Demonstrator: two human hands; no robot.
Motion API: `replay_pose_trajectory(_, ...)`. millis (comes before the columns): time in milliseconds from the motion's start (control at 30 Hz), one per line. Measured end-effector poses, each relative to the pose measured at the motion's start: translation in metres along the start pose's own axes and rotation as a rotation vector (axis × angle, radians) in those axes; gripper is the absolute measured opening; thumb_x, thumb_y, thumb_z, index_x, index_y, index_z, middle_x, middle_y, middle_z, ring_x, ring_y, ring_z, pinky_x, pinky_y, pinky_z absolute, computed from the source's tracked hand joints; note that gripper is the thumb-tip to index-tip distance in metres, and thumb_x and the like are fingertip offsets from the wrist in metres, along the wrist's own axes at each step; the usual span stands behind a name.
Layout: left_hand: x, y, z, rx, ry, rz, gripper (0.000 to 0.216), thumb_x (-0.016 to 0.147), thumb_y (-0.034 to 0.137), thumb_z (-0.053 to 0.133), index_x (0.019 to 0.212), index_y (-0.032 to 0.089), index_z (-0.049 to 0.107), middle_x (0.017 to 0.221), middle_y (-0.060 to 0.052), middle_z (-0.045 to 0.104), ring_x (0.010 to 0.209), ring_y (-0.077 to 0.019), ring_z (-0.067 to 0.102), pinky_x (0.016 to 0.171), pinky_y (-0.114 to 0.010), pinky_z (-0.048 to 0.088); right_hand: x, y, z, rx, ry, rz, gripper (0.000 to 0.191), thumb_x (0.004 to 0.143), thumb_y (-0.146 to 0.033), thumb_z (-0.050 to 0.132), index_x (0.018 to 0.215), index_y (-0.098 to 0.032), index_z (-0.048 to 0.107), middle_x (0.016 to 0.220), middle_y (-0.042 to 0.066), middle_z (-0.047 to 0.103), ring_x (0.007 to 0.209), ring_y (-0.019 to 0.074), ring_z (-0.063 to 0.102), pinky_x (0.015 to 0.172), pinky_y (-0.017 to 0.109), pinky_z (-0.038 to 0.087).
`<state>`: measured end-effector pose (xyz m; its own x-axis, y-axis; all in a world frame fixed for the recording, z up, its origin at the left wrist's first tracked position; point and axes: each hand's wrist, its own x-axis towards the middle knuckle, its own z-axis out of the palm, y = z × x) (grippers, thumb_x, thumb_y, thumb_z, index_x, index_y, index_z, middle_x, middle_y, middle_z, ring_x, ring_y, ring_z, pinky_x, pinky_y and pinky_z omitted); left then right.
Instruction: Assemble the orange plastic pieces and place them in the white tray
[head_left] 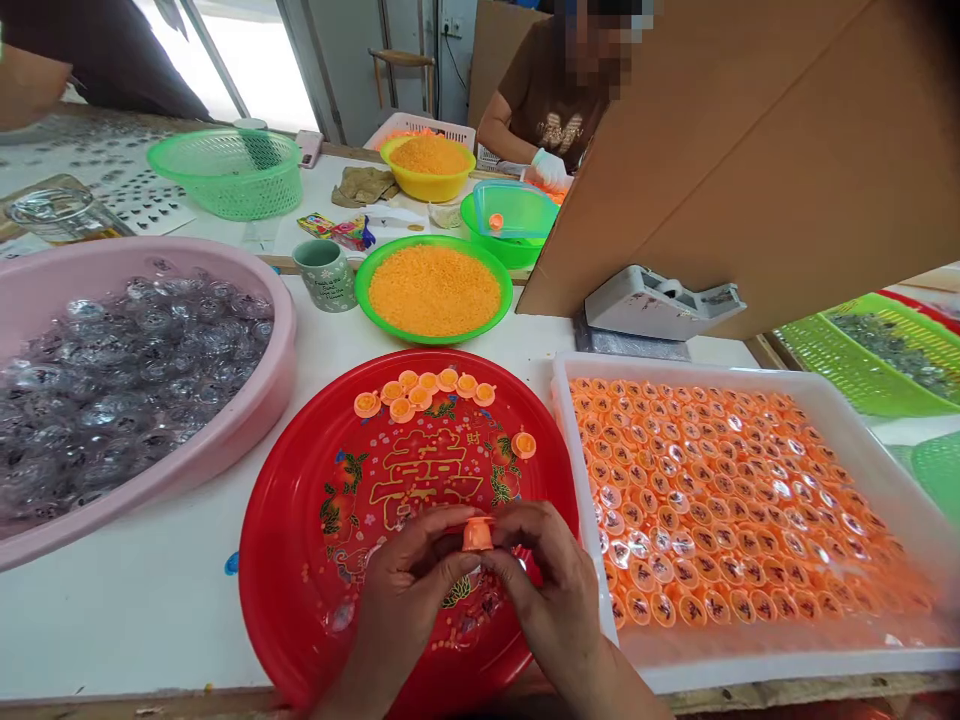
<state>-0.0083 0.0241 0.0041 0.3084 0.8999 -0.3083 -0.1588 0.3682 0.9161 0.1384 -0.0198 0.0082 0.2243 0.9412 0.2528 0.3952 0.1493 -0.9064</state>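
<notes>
Over the red tray (pixel 292 480) with gold and floral print, I pinch a small orange plastic cup (pixel 477 534) between both hands. My left hand (pixel 409 575) grips it from the left with thumb and fingers. From the other side, my right hand (pixel 551 575) closes on the same piece. Several similar orange cups (pixel 427 383) lie grouped at the far side of the tray, and a single orange cup (pixel 524 445) rests near its right edge. A few clear pieces and tiny orange beads lie under my hands.
On the right, a white tray (pixel 559 400) holds rows of filled orange cups. To the left stands a pink basin (pixel 289 330) of clear domes. Behind are a green bowl (pixel 435 290) of orange beads, a mug (pixel 325 275), a tape dispenser (pixel 660 300) and a gloved co-worker (pixel 551 100).
</notes>
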Motion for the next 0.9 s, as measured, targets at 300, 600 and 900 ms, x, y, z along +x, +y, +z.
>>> replay_pose_trajectory(300,-0.002,0.013,0.004,0.035,-0.074,-0.118,0.006,0.080,0.027,0.071,0.082,0.021,0.071,0.111,-0.005,0.073,0.098,-0.0200,0.069,0.086,-0.027,0.056,-0.003,0.003,-0.015,0.013,0.049,-0.063,0.014,0.084,-0.011,0.068,0.092,-0.023,0.070,0.087,0.001,0.066,0.079,0.0127,0.065,0.071,0.021,0.055)
replay_pose_trajectory(600,-0.010,-0.003,0.028,0.076,0.101,0.076,0.005,0.078,0.025,0.072,0.075,0.022,0.071,0.099,-0.003,0.076,0.088,-0.0188,0.072,0.078,-0.025,0.059,-0.020,-0.001,-0.005,-0.227,0.236,-0.054,0.018,0.084,-0.025,0.070,0.101,-0.020,0.070,0.087,0.004,0.072,0.076,0.0156,0.070,0.066,0.021,0.058)
replay_pose_trajectory(900,-0.011,-0.001,0.029,0.117,0.164,0.066,0.012,0.079,0.029,0.070,0.070,0.020,0.069,0.085,-0.003,0.077,0.080,-0.0195,0.073,0.071,-0.025,0.060,-0.022,0.000,-0.004,-0.230,0.172,-0.158,0.040,0.084,-0.009,0.065,0.121,-0.026,0.066,0.102,0.006,0.070,0.090,0.0191,0.068,0.078,0.029,0.060)
